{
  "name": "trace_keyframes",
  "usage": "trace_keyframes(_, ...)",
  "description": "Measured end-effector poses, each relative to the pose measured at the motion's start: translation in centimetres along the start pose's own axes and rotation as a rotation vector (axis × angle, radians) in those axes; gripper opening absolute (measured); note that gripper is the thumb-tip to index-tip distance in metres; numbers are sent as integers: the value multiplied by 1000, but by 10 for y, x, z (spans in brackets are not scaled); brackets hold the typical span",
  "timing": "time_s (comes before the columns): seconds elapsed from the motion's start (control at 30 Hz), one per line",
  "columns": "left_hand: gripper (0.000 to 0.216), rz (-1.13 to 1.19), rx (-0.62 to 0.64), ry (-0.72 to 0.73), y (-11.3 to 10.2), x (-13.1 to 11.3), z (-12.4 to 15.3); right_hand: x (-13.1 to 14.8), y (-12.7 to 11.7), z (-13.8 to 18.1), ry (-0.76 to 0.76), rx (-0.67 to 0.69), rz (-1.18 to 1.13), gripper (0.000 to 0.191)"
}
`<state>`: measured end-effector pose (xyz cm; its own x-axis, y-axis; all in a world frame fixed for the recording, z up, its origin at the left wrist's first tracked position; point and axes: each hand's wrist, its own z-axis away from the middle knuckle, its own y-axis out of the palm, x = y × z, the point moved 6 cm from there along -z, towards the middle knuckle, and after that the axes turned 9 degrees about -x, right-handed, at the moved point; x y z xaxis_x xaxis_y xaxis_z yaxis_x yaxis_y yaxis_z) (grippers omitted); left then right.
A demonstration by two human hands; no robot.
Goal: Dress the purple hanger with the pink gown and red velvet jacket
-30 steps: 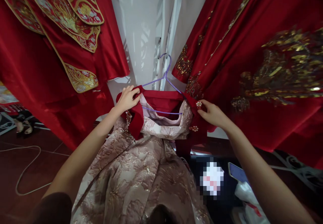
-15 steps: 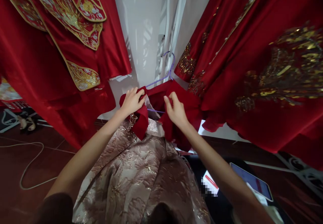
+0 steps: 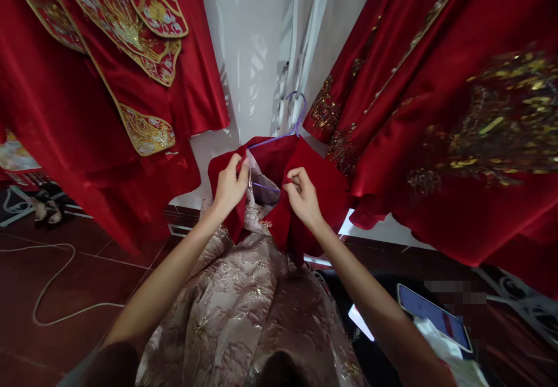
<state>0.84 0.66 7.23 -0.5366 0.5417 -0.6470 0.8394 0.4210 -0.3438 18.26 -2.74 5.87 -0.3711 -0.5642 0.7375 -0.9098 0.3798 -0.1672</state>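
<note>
A red garment hangs on a thin purple hanger in front of me, its front parted around a pale lining. My left hand is closed on the left front edge of the garment. On the opposite edge, my right hand pinches the cloth between thumb and fingers. Below both hands spreads a shiny pinkish brocade fabric with raised floral patterns, reaching up beneath the red cloth. The hanger's lower bar shows through the opening between my hands.
Red gowns with gold embroidery hang on the left and on the right. White metal bars rise behind the hanger. At lower right lies a phone or tablet on a dark surface. A pale cable curls over the tiled floor.
My left hand has shifted from lying over the garment's edge to pinching it. The garment's left side now sits flatter on the hanger, and its opening looks wider.
</note>
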Motion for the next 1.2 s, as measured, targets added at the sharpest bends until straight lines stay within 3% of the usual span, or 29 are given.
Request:
trace_keyframes(0.17, 34, 294, 158, -10, 32, -26, 23, 8, 26, 9, 32, 126, -219, 10)
trace_keyframes(0.33, 31, 484, 104, -127, 25, -18, 38, -6, 25, 20, 258, 219, -467, 16)
trace_keyframes(0.57, 20, 626, 2, -259, 27, -4, 53, -9, 22, 25, 231, 171, -472, 22)
trace_keyframes(0.63, 14, 544, 41, -217, 27, -5, 53, -9, 23, 25, 222, 181, -452, 24)
trace_keyframes(0.9, 9, 20, 292, 238, 12, -34, 46, -16, 17, 20, 209, 163, -407, 27)
trace_keyframes(1.2, 21, -40, 368, 356, 8, -41, 42, -18, 11, 18, 156, 147, -367, 22)
